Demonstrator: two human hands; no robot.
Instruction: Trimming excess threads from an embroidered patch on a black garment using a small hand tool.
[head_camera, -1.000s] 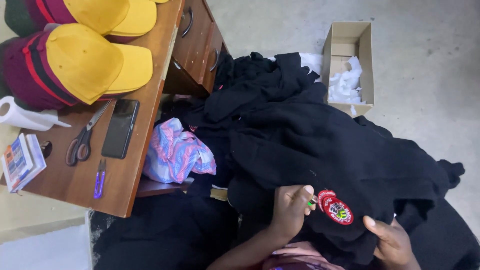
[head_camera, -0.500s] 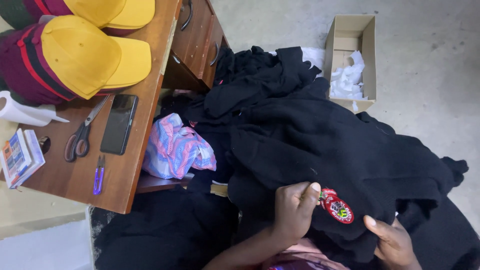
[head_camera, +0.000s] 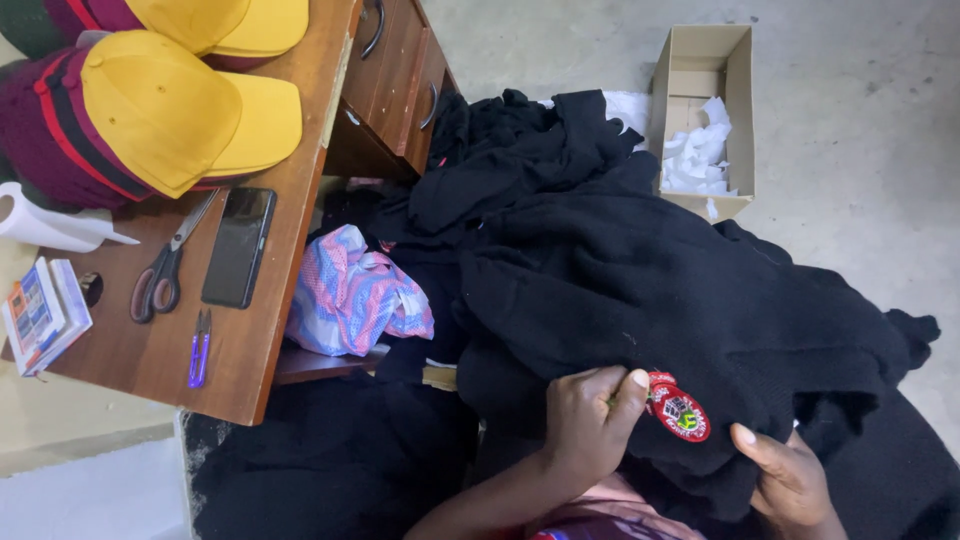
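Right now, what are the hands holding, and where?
Both hold the black knitted garment: left hand pinches beside its red badge, right hand grips the fabric below.

Even daylight; sharp; soft shadows

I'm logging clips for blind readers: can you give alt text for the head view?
A person's left hand pinches at the edge of a round red badge on a black knitted garment while the right hand grips the fabric beside it. To the left, a wooden desk holds yellow-and-maroon caps, scissors and a phone.
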